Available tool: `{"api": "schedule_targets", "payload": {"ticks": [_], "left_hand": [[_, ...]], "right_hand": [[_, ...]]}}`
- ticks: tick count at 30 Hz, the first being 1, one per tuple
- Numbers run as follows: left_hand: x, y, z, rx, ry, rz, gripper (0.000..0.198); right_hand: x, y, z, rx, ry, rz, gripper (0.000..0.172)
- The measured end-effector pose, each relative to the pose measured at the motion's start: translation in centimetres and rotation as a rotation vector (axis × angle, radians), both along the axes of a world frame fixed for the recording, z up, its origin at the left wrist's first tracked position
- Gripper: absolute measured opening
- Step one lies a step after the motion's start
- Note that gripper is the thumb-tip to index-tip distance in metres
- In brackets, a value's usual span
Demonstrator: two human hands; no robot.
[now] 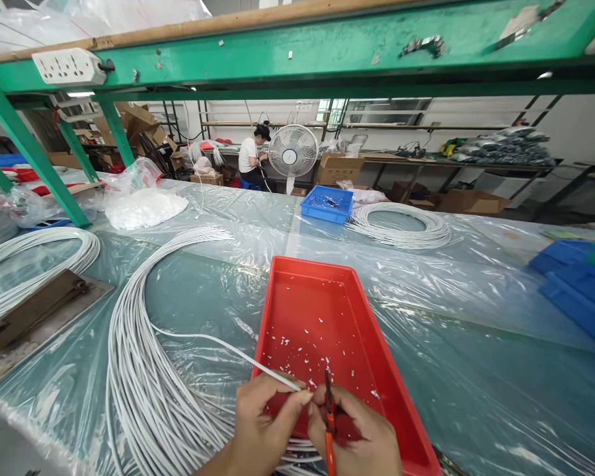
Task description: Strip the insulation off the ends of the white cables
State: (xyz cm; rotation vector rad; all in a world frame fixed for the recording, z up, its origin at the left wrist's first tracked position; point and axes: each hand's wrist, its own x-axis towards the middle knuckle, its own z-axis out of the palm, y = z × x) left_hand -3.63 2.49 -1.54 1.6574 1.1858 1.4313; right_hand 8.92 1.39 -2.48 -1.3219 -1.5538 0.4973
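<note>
"Worktop (pixel 476 370), film-covered: contents?"

"White cable bundles (pixel 133 337), three: left edge, near edge, far edge. Red tray (pixel 307 304), one, near edge; white scraps (pixel 374 394) uncounted. Blue tray (pixel 327 213), one, far edge."

"Hands?"

"Left hand (pixel 262 420): pinching one white cable (pixel 218 340) over the red tray. Right hand (pixel 361 433): curled round one orange-handled tool (pixel 330 433). Both block the tray's near left corner. Cable tip: indistinct."

Beyond a green beam (pixel 258 53), a white fan (pixel 293 151) stands before shelves (pixel 387 126) along a pale wall (pixel 582 129).
</note>
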Motion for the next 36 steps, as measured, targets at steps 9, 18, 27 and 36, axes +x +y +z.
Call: {"api": "schedule_targets", "payload": {"ticks": [9, 18, 27, 36], "left_hand": [[0.2, 1.4, 0.6, -0.427, -0.440, -0.107, 0.023], [0.0, 1.8, 0.8, -0.496, -0.497, -0.211, 0.020], [-0.1, 1.9, 0.7, -0.493, -0.482, -0.264, 0.018], [0.2, 1.7, 0.7, -0.489, -0.429, -0.270, 0.020]], "right_hand": [[0.3, -0.7, 0.3, 0.222, -0.136, 0.024, 0.010], [4.3, 1.1, 0.5, 0.006, -0.469, -0.138, 0.022], [2.4, 0.3, 0.7, -0.030, -0.042, 0.145, 0.010], [2.9, 0.4, 0.6, 0.060, -0.218, 0.230, 0.020]]}}
